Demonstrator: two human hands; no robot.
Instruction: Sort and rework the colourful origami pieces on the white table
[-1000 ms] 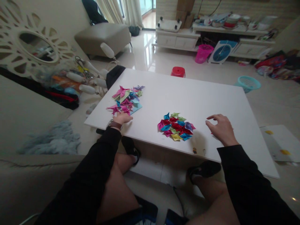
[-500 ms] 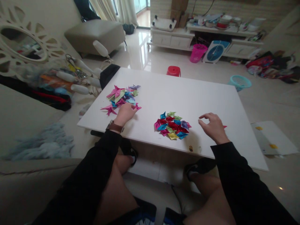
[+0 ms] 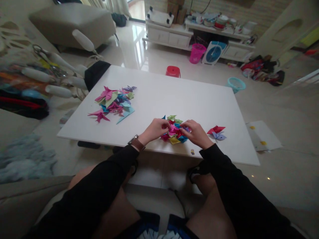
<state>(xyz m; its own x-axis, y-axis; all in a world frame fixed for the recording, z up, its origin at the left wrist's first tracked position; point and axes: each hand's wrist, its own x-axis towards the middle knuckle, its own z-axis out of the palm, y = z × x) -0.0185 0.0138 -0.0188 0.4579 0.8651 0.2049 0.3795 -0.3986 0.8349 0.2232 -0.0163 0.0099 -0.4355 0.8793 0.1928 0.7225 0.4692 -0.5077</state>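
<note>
My left hand (image 3: 159,128) is pinched on the left side of a pink origami crane (image 3: 172,130), held over the middle group of folded papers. From the other side my right hand (image 3: 194,132) closes its thumb and fingers on the same crane; the exact contact is hard to see. Beneath both hands lie several shiny origami pieces, with a yellow one (image 3: 174,140) at the front and a green one (image 3: 171,118) at the back. A loose pile of origami cranes (image 3: 114,101) lies at the table's left. Right of my right hand rest a red crane (image 3: 216,129) and a lavender crane (image 3: 218,136).
The white table (image 3: 159,96) stands before my knees. A small gold-coloured bit (image 3: 192,151) lies near its front edge. Beyond the table are a red stool (image 3: 173,70) and a turquoise basket (image 3: 236,84). A lamp with white shades (image 3: 58,91) stands close by the left edge.
My left hand has carried the pink crane from the left pile to the middle group. My right hand has moved left to meet it, uncovering the red and lavender cranes. The view has shifted.
</note>
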